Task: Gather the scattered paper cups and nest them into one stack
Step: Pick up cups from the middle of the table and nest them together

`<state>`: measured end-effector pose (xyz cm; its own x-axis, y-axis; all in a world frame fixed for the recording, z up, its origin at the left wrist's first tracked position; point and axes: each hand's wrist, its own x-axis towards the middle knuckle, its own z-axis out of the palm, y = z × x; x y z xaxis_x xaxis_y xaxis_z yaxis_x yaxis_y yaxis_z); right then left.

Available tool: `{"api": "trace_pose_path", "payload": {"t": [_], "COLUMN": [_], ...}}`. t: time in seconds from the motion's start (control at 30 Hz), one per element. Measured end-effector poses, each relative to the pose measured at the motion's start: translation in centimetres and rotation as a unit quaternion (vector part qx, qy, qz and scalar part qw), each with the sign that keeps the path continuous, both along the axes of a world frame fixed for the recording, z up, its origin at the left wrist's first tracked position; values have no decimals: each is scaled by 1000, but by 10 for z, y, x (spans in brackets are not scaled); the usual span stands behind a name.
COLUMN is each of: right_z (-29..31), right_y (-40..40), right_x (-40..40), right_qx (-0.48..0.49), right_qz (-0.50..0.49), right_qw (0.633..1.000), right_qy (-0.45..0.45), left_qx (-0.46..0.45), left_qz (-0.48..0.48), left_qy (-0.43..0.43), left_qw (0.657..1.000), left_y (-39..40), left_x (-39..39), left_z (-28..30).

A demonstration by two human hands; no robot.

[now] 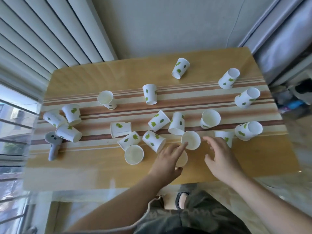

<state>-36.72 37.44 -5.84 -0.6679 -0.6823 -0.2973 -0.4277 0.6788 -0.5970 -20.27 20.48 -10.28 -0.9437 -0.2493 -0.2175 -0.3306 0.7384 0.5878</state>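
Cups point(158, 123), white with green leaves, lie scattered across the striped counter point(101, 159), some upright, some tipped; a grey handheld gadget point(52, 144) rests at nine o'clock. Left hand point(166, 160) covers a cup point(182, 159), its grip unclear, finger on an upright cup point(191, 140); right hand point(217, 156) hovers with fingers spread, empty.

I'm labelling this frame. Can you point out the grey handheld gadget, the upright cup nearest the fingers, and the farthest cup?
Grey plastic handheld gadget point(52, 144), head view, head end.
Upright white paper cup point(191, 140), head view, open mouth.
Farthest leaf-printed paper cup point(180, 68), head view, side wall.
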Motion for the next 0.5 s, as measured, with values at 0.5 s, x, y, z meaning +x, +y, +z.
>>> {"api": "trace_pose_path", "payload": {"t": [0.5], "right_z": [-153], "right_y": [11], "right_x": [14], "right_qx": [-214], "right_qz": [-40], "right_qw": [971], "right_qy": [103], "left_qx": [9], "left_qz": [191], "left_qy": [149], "left_qw": [970], "left_y": [13], "left_x": [24], "left_z": [-89]}}
